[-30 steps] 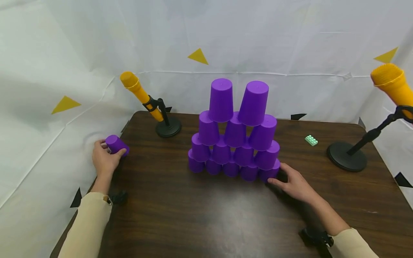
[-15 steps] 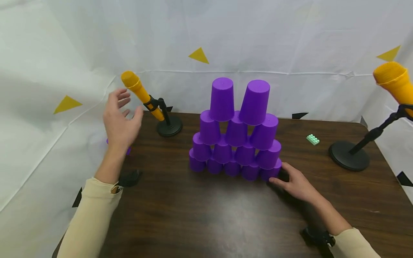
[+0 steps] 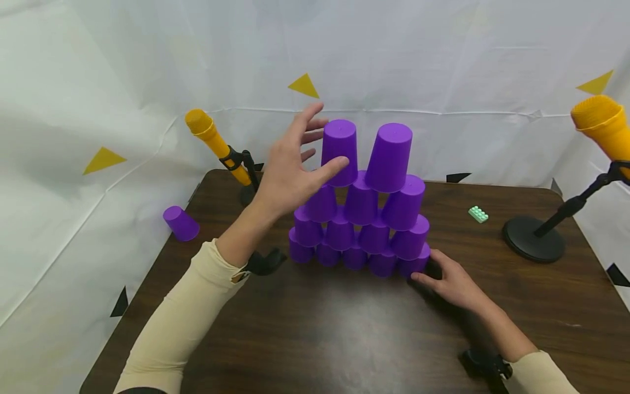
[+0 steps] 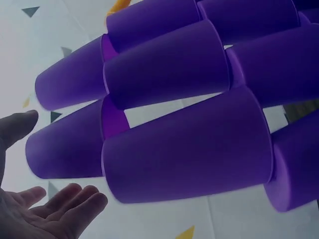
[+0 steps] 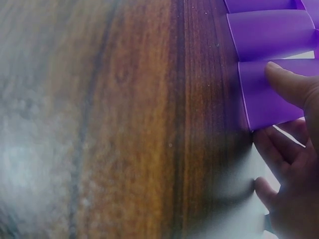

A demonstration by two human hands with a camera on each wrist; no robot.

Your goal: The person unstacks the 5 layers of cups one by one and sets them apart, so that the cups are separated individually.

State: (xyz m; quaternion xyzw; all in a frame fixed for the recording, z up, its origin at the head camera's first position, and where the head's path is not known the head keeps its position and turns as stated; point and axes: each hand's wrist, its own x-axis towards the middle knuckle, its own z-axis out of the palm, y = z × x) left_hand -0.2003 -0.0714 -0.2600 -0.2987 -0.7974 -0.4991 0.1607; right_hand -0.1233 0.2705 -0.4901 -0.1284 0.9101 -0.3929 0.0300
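Note:
Purple cups, stacked upside down in four tiers, form a wall in the middle of the head view, with two cups at the top. My left hand (image 3: 292, 172) is raised by the top left cup (image 3: 343, 137), fingers spread. In the left wrist view, its thumb and fingers lie on either side of that cup (image 4: 67, 144), with gaps visible. Beside it stands the top right cup (image 3: 390, 156). Low at the right end, my right hand (image 3: 455, 282) grips the bottom corner cup (image 5: 269, 97), thumb on its front and fingers at its side.
One more purple cup (image 3: 182, 223) stands alone at the table's left edge. Yellow microphones on black stands flank the stack: a left microphone (image 3: 216, 141) and a right microphone (image 3: 598, 117). A small mint toy brick (image 3: 478, 214) lies on the dark wooden table (image 3: 344, 334).
My left hand has let go of the lone cup at the left edge, risen, and moved right to the top of the stack. My right hand stays at the bottom corner cup.

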